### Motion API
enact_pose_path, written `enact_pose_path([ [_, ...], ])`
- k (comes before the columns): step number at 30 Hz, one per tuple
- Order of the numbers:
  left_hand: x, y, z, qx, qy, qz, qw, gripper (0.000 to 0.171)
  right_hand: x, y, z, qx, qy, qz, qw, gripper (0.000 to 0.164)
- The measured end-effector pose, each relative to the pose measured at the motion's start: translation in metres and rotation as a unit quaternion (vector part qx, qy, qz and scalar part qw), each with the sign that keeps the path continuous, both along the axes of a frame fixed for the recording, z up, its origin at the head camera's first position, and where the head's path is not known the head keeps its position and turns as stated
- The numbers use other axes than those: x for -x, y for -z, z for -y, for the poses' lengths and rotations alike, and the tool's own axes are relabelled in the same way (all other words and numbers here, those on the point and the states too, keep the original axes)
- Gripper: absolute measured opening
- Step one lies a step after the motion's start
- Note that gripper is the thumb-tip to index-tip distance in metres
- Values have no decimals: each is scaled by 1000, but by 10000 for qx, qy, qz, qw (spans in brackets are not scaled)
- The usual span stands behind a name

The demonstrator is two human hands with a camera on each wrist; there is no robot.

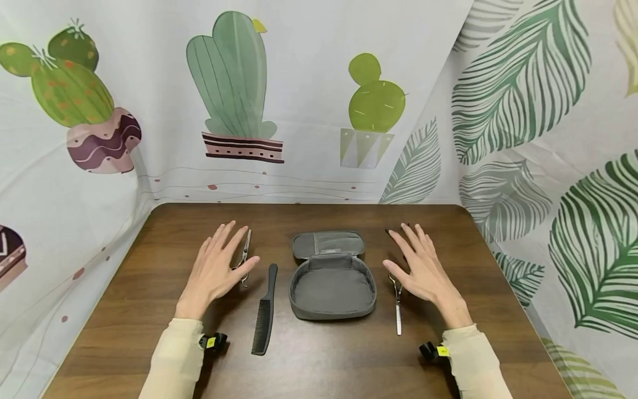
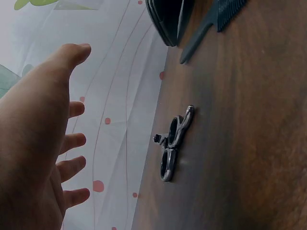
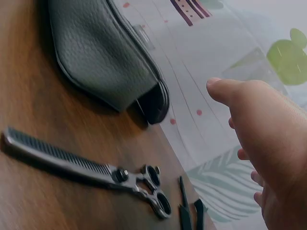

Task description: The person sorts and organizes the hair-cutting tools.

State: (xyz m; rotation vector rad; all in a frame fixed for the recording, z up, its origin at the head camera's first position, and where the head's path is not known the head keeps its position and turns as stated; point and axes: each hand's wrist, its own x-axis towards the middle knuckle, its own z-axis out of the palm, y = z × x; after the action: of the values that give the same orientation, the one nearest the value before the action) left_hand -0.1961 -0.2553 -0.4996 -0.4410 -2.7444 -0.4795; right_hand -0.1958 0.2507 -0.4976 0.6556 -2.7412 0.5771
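Observation:
My left hand point(image 1: 214, 271) hovers over the wooden table with fingers spread, holding nothing. Below it lies a pair of scissors point(image 1: 246, 252), partly covered by the hand; its finger rings show in the left wrist view. A black comb point(image 1: 264, 324) lies to the right of that hand. In the middle stands an unzipped grey case point(image 1: 331, 310), its lid folded back. My right hand point(image 1: 423, 271) is likewise spread and holds nothing. Thinning shears point(image 3: 72, 158) with a toothed blade lie beside it. Dark slender items point(image 3: 184, 206), kind unclear, are mostly hidden beneath the right hand.
The brown table point(image 1: 339, 366) has rounded far corners. A white cloth printed with cacti point(image 1: 309, 100) hangs behind it, and a leaf-patterned cloth point(image 1: 528, 183) hangs at the right. A black wrist device with a yellow label point(image 1: 214, 342) sits at each sleeve.

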Motion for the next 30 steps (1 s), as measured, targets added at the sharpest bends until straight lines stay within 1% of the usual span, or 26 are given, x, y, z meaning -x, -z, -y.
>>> enact_pose_path([
  [8,-3,-4,2,-196,-110,-22,9997,85,-6,-1,21,11,-300,-48,9995,76],
  [13,-6,-5,6,-278,-138,-141,9994,83,-9,-1,32,-39,-435,-106,9990,77],
  [16,-6,-6,8,-360,-130,-209,9990,81,-11,0,37,-34,-531,-40,9986,78],
  [20,-6,-8,9,-454,-141,-240,9986,79,-15,1,44,20,-496,183,9986,79],
  [24,-8,-10,10,-491,-211,-183,9984,78,-18,2,48,34,-368,369,9986,78],
  [30,-13,-8,11,-450,-320,-120,9984,76,-20,5,51,30,-362,476,9982,72],
])
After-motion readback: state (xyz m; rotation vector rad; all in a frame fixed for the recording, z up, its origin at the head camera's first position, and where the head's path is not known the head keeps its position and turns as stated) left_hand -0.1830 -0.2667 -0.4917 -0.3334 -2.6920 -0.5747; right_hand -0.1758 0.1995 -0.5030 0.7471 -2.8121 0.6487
